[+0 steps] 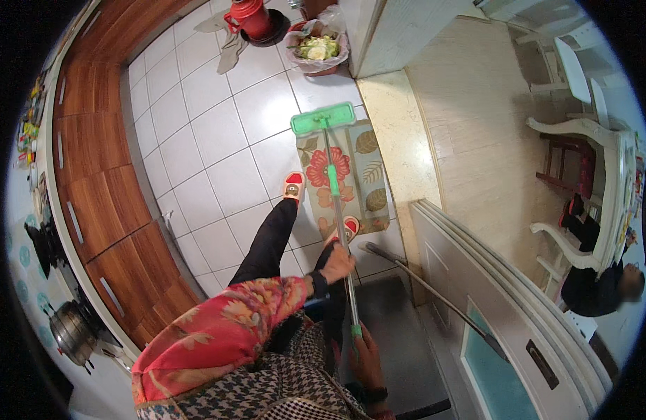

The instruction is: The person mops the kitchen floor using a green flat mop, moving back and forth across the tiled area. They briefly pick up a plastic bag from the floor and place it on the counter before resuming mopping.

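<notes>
My left hand (337,263), below a red floral sleeve and a dark wristband, grips the metal pole (341,220) of a flat mop. Lower down, my right hand (367,357) is wrapped around the green grip at the pole's end. The mop's green rectangular head (323,118) lies at the far edge of a floral floor mat (323,163), reaching onto the white tiles. My slippered feet are beside the pole: one slipper (294,186) on the tiles by the mat's left edge, the other (350,227) at its near end, partly behind the pole.
Wooden cabinets (107,210) line the left. Ahead stand a red thermos-like pot (252,21) and a lined bin (317,65) with vegetable scraps. At right, a second long-handled tool (433,291) leans by folded sliding doors (443,262). A person (590,289) sits at a table beyond the stone threshold (396,136).
</notes>
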`<state>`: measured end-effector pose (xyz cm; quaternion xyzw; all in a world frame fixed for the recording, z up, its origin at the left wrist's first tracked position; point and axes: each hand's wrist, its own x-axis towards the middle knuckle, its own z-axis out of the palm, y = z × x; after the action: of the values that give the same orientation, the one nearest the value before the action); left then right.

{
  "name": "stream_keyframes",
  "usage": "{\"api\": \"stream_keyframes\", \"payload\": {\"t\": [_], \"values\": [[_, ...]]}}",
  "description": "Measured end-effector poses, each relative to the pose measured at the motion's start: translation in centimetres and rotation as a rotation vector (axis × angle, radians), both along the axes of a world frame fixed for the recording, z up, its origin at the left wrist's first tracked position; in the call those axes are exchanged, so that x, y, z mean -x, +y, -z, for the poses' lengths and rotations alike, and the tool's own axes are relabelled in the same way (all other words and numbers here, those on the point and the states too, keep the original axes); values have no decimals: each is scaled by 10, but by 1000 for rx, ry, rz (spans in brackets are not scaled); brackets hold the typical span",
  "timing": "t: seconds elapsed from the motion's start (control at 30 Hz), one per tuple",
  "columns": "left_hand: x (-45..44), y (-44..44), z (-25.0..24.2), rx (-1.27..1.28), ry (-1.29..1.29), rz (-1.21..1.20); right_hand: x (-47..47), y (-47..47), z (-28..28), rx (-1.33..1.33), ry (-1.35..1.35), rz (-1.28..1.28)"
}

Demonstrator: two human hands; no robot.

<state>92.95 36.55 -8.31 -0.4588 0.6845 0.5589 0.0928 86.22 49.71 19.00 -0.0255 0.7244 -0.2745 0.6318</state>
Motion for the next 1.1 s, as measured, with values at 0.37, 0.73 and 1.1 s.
{"api": "stream_keyframes", "payload": {"t": [0.37,0.73,1.1], "values": [[21,-31,38,216,-85,225,8,-11,41,-112,-305,452],[19,-57,39,-130,20,-113,5,-36,44,-18,-257,463],[16,7,-42,-707,-106,-356,1,26,9,-292,-348,425]]}}
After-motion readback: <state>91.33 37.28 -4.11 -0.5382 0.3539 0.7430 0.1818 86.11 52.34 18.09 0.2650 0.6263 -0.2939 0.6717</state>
